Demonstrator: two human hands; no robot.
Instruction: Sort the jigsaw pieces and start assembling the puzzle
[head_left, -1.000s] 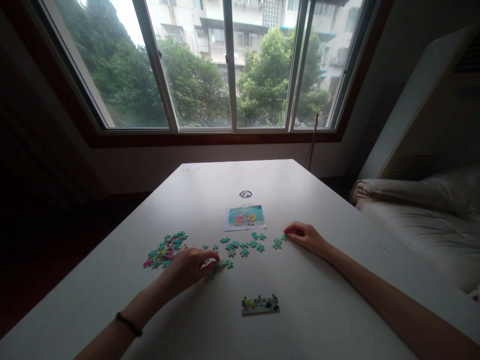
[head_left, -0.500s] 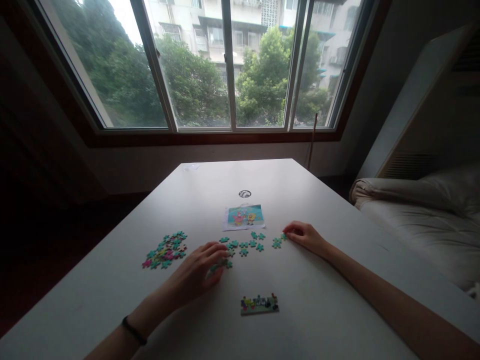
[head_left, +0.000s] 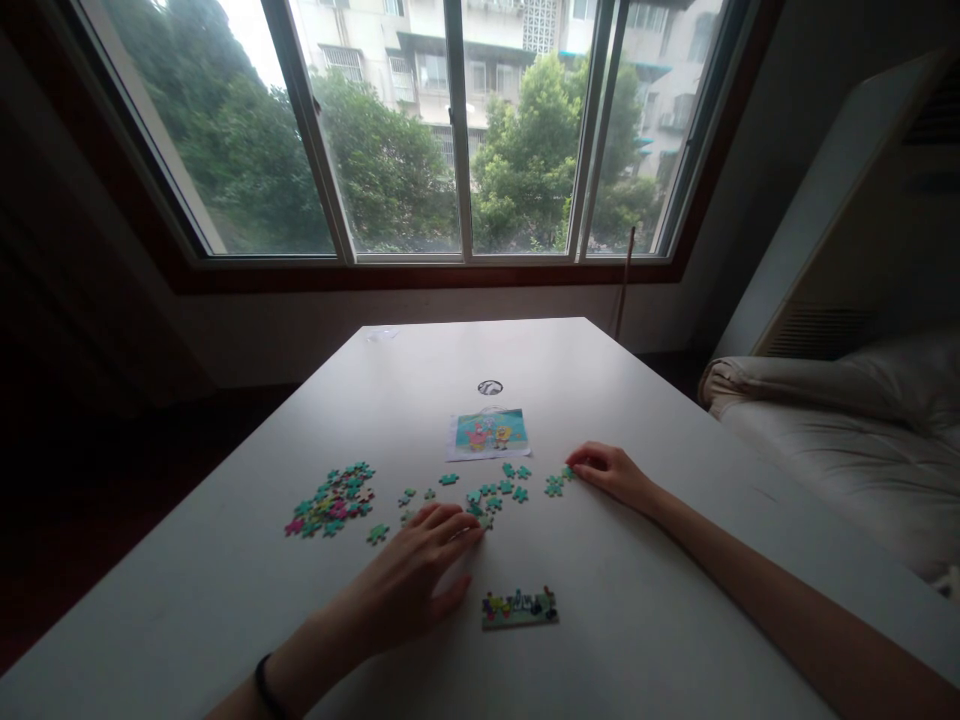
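Observation:
My left hand (head_left: 427, 560) rests palm down with its fingers stretched out over loose green jigsaw pieces (head_left: 487, 505), the fingertips touching some of them. Part of that group is hidden beneath the hand. On the other side, my right hand (head_left: 611, 472) has thumb and fingers pinched at a green jigsaw piece (head_left: 568, 472), which lies against a small cluster of pieces (head_left: 553, 486). Nearer to me sits an assembled puzzle strip (head_left: 520, 608) with small coloured figures along it. Beyond the loose pieces is a picture sheet (head_left: 491, 433) with pink and yellow cartoon figures on turquoise.
A heap of mixed green and pink jigsaw pieces (head_left: 334, 500) lies at left on the white table (head_left: 637, 610). A round dark emblem (head_left: 490, 387) and a clear plastic scrap (head_left: 382, 335) are farther back. A pale padded seat (head_left: 840, 420) stands to the right, beyond the edge.
My left hand has shifted right and closer to me, and pieces under its fingertips have slid. Several green pieces left of it now show. My right hand stays put.

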